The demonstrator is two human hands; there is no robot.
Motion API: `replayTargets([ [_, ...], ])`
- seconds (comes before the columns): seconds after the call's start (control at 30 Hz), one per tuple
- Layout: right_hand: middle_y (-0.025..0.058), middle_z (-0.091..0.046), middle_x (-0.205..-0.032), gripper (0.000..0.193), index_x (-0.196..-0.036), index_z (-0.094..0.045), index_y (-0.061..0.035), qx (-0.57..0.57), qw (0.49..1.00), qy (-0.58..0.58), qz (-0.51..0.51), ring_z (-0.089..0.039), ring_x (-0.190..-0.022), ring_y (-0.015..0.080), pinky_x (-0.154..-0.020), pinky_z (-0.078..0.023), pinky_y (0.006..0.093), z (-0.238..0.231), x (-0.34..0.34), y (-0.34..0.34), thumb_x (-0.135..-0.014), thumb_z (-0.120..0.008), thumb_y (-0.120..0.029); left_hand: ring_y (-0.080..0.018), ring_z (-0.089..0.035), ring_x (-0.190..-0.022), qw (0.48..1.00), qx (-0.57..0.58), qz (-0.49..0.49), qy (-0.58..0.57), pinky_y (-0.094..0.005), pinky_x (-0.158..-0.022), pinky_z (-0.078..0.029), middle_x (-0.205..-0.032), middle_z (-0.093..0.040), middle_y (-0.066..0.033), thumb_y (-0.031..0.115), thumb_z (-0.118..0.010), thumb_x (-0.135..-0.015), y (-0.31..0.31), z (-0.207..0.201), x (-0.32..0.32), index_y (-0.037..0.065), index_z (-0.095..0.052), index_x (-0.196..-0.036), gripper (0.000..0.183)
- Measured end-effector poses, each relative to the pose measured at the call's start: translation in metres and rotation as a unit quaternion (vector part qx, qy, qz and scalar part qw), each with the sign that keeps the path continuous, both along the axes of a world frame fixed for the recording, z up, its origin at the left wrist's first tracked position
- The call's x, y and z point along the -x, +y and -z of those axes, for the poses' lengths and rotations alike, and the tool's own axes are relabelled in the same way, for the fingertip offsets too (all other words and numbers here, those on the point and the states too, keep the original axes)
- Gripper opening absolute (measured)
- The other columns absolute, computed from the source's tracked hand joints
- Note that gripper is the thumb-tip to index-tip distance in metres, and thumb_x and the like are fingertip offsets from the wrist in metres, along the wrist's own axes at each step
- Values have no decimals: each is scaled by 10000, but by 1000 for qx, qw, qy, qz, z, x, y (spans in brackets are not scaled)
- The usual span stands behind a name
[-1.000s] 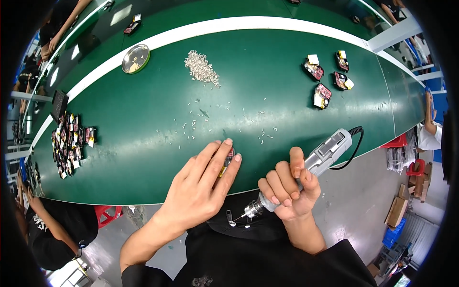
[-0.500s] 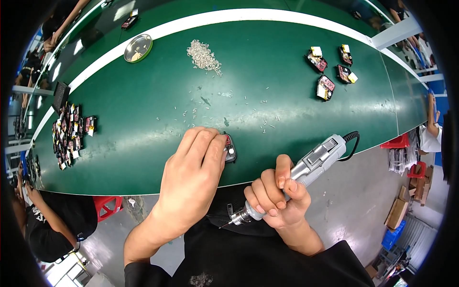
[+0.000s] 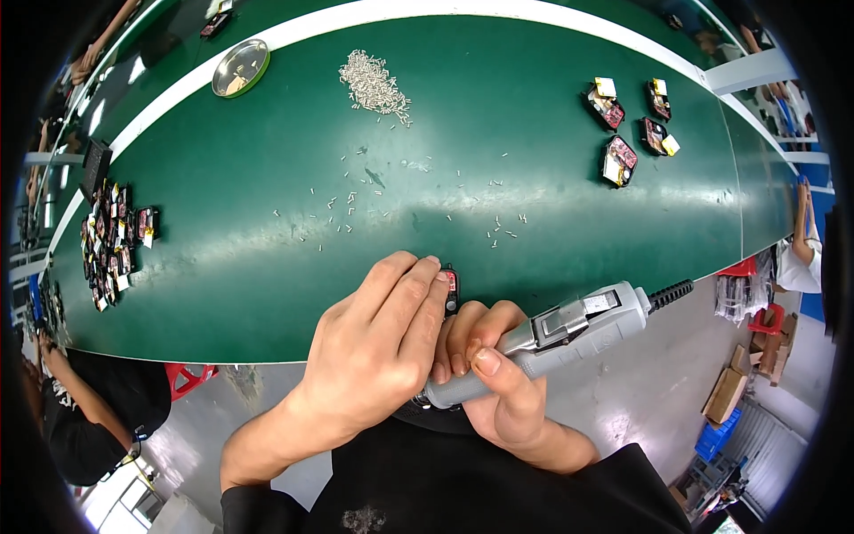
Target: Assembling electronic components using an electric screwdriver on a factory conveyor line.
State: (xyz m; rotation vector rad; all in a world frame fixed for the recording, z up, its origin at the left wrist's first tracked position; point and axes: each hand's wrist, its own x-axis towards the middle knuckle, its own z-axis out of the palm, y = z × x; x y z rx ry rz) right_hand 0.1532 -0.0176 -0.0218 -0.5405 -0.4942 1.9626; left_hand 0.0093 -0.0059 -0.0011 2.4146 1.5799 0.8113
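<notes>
And the right hand (image 3: 511, 392) has come up against the left hand (image 3: 378, 343), so the hands are together now, the right wrapped round the driver (image 3: 569, 334); the case (image 3: 452, 283) sits at the left's fingertips, over the near worktop (image 3: 267, 303), grip hidden, I can't tell. Tool and case are being brought together, I'd judge, but fingers block my view of the driver's tip; loose screws (image 3: 351, 198) lie beyond, a dish (image 3: 249, 58) far left

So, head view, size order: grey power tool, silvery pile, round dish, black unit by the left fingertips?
Largest: grey power tool
Silvery pile and round dish: too alike to rank
Smallest: black unit, visible part only
</notes>
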Motion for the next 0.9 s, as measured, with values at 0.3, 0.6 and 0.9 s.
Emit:
replayTargets([
  [0.3,109,-489,-734,101,-916,-443,-35,-4,1000,-22,-1,-517,-657,206,-625,-457,346,1,-5,2,-878,-537,-38,-298,-618,-875,998,-51,34,-1,-311,-654,-558,-953,-628,-202,7,-648,-616,-5,12,2,-112,-650,-865,276],
  [0.6,-8,-479,-539,317,-882,-463,-103,-223,974,4,-27,-501,-451,104,-466,-423,240,-36,-44,72,-932,-547,-405,-327,-592,-978,996,40,63,39,-324,-761,-552,-1093,-607,-240,-24,-636,-638,-15,4,7,-126,-646,-968,346],
  [0.9,-7,-436,-578,396,-917,-454,-100,-278,955,-54,-89,-456,-457,103,-557,-406,269,-33,-35,103,-957,-431,-493,-322,-594,-1001,997,14,49,65,-318,-765,-551,-1105,-615,-222,-24,-618,-642,-18,11,4,-118,-654,-955,329],
])
